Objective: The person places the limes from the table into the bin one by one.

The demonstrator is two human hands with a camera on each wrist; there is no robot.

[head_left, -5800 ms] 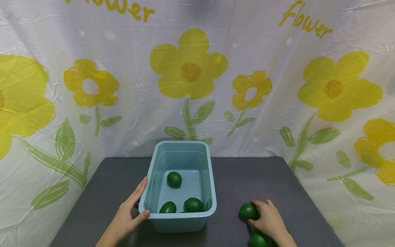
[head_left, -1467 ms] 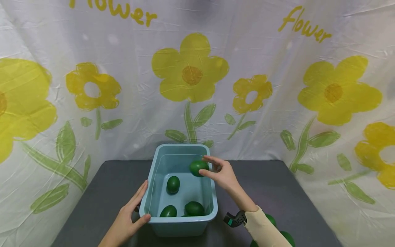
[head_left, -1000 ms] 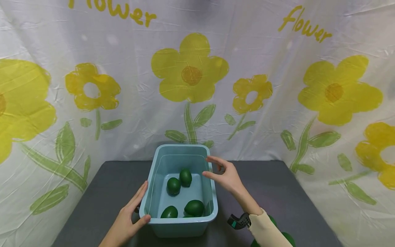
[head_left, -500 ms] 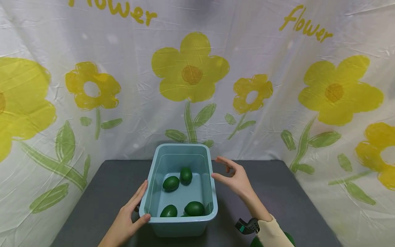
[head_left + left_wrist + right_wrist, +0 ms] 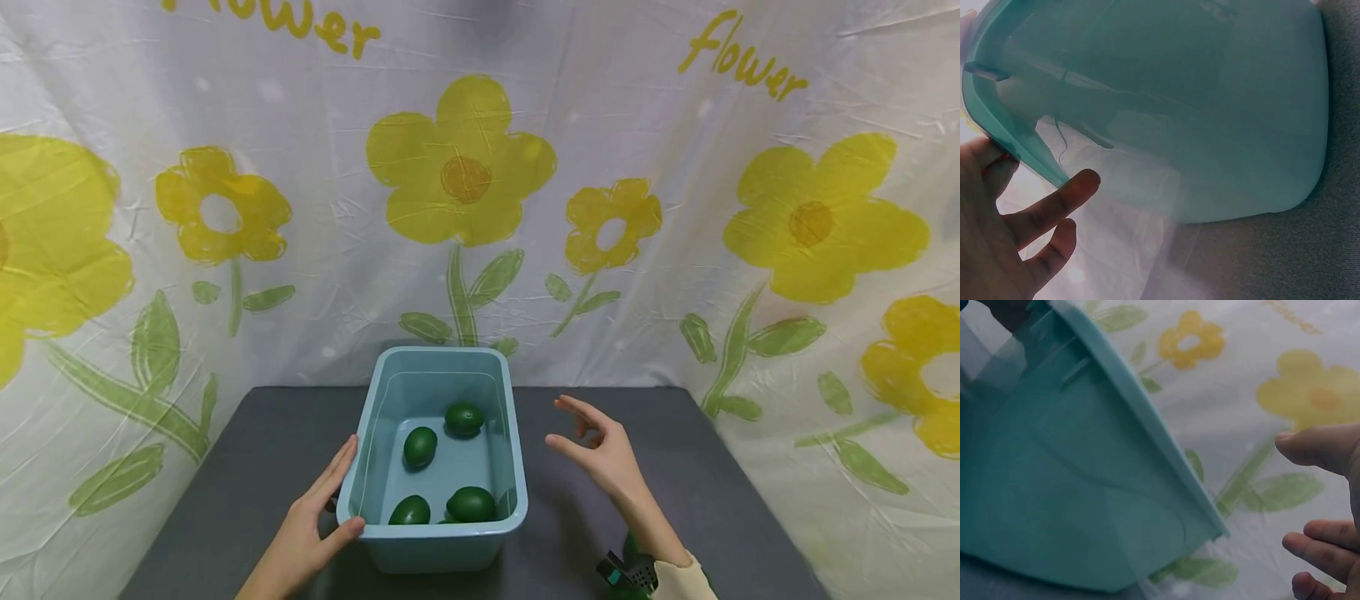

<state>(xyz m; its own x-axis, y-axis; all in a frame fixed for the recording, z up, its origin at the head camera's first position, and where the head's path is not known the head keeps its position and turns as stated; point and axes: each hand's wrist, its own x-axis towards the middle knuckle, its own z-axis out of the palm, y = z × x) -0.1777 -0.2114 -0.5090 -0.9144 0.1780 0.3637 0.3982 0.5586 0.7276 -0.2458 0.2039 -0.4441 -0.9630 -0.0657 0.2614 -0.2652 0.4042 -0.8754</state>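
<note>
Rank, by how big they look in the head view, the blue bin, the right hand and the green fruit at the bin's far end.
1. Blue bin, clearly largest.
2. Right hand, open beside the bin.
3. Far green fruit, smallest, though it lies farther from the camera.

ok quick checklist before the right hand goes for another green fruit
1. Right hand empty, fingers relaxed: ok.
2. Left hand grips the near left corner of the light blue bin: ok.
3. Bin upright on the dark grey table: ok.
4. Four green fruits lie in the bin, with bare floor left between them: ok.
5. Fruit left on the table by the right wrist: only a green sliver shows, count cannot tell.
</note>
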